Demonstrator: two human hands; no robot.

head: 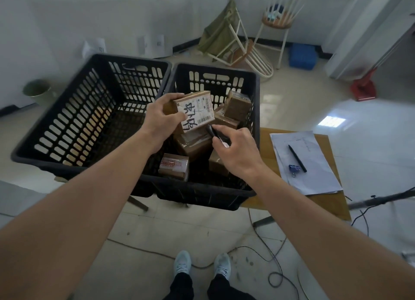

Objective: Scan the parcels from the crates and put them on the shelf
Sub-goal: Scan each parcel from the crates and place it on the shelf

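Both forearms reach in from the bottom edge over two black crates. Left hand grips a small cardboard parcel by its left end, thumb curled over the white label, which bears black handwriting and a barcode; the parcel is raised above the right crate. Right hand pinches a black marker, its tip just beside the label's lower edge. Right crate holds several brown taped cardboard boxes, piled loosely and tilted. Left crate, slotted plastic like its neighbour, touches it side by side. To the right, a wooden table carries white papers, a black pen and a blue binder clip.
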